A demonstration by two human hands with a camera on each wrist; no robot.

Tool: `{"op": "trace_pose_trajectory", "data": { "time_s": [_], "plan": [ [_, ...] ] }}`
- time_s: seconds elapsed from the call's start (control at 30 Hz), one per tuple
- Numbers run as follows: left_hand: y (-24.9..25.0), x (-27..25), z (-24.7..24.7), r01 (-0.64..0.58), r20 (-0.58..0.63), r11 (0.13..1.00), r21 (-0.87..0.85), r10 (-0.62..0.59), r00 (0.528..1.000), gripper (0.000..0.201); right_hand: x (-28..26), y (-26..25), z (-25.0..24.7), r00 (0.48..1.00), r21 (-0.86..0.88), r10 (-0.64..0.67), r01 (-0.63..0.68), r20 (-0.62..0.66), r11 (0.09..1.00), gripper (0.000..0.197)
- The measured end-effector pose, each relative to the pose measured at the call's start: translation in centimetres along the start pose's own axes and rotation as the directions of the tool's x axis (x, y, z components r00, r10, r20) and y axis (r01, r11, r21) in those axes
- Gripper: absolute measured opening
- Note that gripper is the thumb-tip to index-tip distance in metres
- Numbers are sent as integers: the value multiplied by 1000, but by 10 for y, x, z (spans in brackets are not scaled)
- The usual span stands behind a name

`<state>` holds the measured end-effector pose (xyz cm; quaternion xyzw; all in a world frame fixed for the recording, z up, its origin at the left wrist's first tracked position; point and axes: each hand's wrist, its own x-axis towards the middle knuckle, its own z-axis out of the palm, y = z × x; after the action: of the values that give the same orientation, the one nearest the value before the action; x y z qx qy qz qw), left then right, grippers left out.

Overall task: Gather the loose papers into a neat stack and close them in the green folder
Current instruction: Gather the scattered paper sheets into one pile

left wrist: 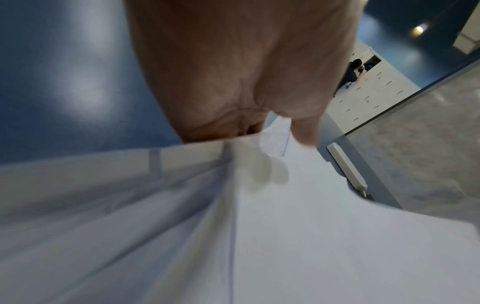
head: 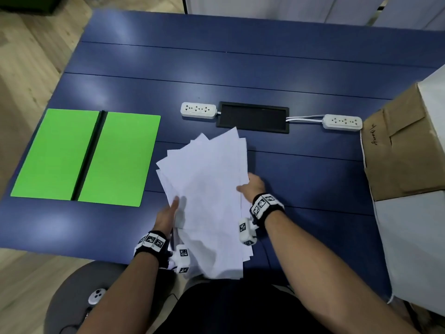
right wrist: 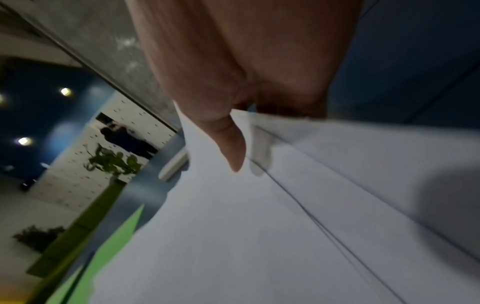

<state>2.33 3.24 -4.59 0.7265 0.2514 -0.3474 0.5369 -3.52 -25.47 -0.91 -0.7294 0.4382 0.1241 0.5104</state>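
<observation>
Several white papers [head: 209, 189] form a fanned, uneven bundle lifted over the near middle of the blue table [head: 265, 73]. My left hand [head: 168, 213] pinches the bundle's left edge, thumb on top and fingers underneath. My right hand [head: 252, 185] pinches the right edge the same way. The wrist views show each thumb lying on the sheets: left hand [left wrist: 298, 131] on papers [left wrist: 311, 246], right hand [right wrist: 231, 148] on papers [right wrist: 233, 236]. The green folder [head: 86, 155] lies open and flat at the left, with a black spine down its middle; a sliver of the folder [right wrist: 114, 242] shows in the right wrist view.
Two white power strips [head: 198, 110] [head: 342, 122] flank a black cable hatch [head: 252, 116] just beyond the papers. A cardboard box [head: 404, 150] stands at the table's right edge. A grey stool with a controller [head: 96, 295] is below the near edge.
</observation>
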Motion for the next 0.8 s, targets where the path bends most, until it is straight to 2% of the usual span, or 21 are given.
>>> {"op": "trace_pose_trajectory", "data": {
  "time_s": [0.07,0.1,0.2,0.3,0.47,0.57,0.67,0.8],
  "plan": [
    [1,-5,2,-85,30,996,16,84,996,45,-7,5,13,998,-87,48,-51,-34,995,42],
    [2,-9,3,-97,47,995,8,97,994,34,-9,6,18,995,-98,84,-88,-47,991,45],
    [1,-8,5,-96,107,995,-24,98,989,47,-12,9,26,984,-41,177,-179,-33,983,59],
    [3,-10,9,-80,117,995,-50,86,989,57,-10,15,21,972,43,234,-234,2,971,58],
    [5,-13,13,-47,146,989,-142,68,987,48,-7,28,3,973,149,229,-230,22,962,52],
    [7,-16,16,-24,165,992,-125,44,985,46,-8,35,1,973,98,200,-212,116,972,48],
    [8,-17,20,15,206,996,-88,4,979,54,-16,40,0,957,-33,233,-231,175,972,60],
    [8,-17,22,35,224,997,-73,-18,974,57,-26,39,-1,971,-21,229,-228,72,973,54]
  ]
}}
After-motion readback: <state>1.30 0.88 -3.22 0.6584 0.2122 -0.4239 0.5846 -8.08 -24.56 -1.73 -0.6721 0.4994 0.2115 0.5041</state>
